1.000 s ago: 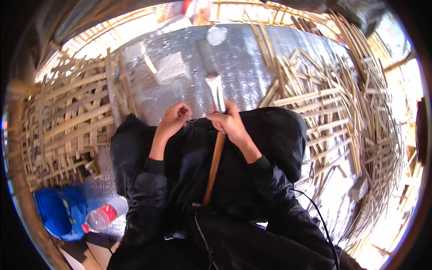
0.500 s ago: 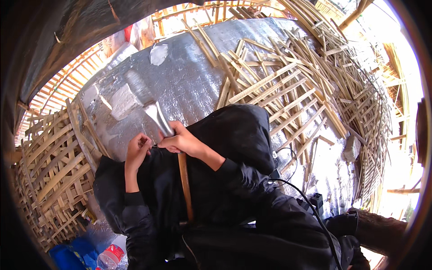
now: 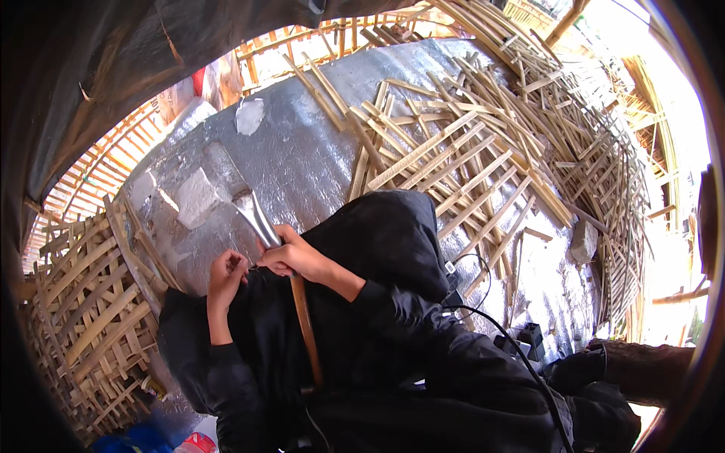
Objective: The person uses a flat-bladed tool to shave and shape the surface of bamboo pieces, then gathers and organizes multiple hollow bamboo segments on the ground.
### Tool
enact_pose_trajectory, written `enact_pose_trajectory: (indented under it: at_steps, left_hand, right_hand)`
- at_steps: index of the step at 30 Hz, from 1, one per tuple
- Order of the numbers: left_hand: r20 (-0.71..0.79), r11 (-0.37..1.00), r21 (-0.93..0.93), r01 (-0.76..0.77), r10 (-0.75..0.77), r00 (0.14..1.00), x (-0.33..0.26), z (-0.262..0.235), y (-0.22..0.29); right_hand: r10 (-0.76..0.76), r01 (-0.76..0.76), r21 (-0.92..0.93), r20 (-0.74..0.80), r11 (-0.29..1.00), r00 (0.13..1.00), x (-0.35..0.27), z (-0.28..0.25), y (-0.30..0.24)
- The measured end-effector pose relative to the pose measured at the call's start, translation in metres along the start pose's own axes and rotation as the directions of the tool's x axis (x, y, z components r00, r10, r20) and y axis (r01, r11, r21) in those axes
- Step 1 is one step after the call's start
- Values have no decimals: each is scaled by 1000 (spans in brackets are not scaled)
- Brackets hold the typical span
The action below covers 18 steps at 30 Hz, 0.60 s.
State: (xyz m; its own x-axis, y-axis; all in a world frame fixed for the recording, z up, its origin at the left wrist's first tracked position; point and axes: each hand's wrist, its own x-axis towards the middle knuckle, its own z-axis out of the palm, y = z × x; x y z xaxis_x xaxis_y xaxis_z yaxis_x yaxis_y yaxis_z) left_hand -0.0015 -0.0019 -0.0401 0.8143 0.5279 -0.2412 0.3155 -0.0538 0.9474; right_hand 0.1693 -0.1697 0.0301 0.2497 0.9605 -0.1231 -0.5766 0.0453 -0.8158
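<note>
In my right hand (image 3: 293, 255) is an adze-like tool (image 3: 259, 219) with a flared metal blade and a long wooden handle. My fingers close around its metal neck, and the handle runs down over my black-clothed lap. The blade's wide edge points up and left, towards a pale flat block (image 3: 198, 198) on the silvery sheet (image 3: 302, 162). A greyish rectangular slab (image 3: 224, 166) lies just beyond the blade tip. My left hand (image 3: 226, 278) is just left of the tool, its fingers curled together; whatever they may hold is too small to make out.
Split bamboo strips (image 3: 453, 151) lie heaped at the right. A woven bamboo panel (image 3: 94, 302) stands at the left. A black cable (image 3: 506, 332) crosses beside my right arm. A stone (image 3: 583, 241) sits at the far right, and a red-labelled plastic bottle (image 3: 198, 442) is at the lower left.
The view has shifted slightly. My left hand has drawn a little apart from the right hand and the tool. My right hand keeps its hold on the adze-like tool.
</note>
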Motion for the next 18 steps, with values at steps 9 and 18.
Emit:
enact_pose_trajectory:
  at_steps: [9,18]
  left_hand:
    - [-17,998,-61,13,-14,1000,0,-1,3]
    - [-33,998,-53,-34,32,999,-1,4,6]
  right_hand:
    - [28,-27,-48,15,998,1000,3,1,2]
    - [53,-53,-75,-11,996,999,0,2,0]
